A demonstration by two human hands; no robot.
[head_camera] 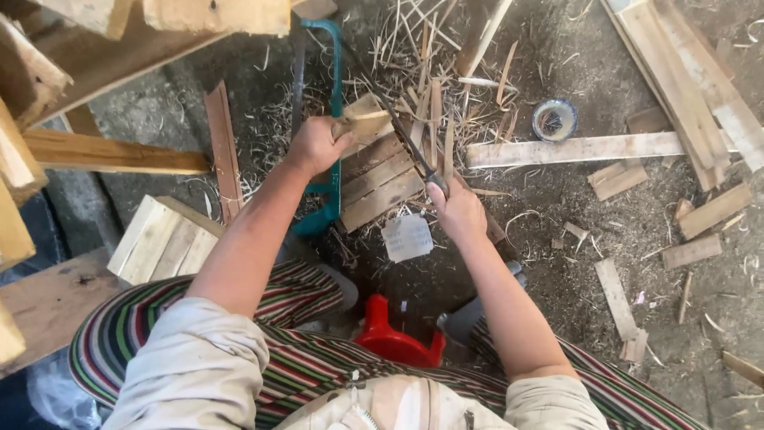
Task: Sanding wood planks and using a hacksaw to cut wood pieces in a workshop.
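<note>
Gripping things in both fists, the person sits over a low wooden block (380,179) built from about four slats laid side by side. Two hands are in view. The left hand (317,145) is closed around one small pale piece of wood (364,121), which stands on the far edge of the block and sticks out past the knuckles to the right. The right hand (458,211) is closed around the dark handle of one long thin blade (398,127); the blade runs up and to the left from that fist and crosses just beside the piece of wood, near the left fingers. Whether the edge touches the wood cannot be told.

One green saw (333,111) lies under the left wrist beside the block. One small round tin (554,119) sits well apart on the dirt to the right, near one long plank (573,149). One red stool (391,338) shows between the knees. One scrap of paper (407,237) lies just below the block. Shavings and short offcuts, too many to count, are scattered around.
</note>
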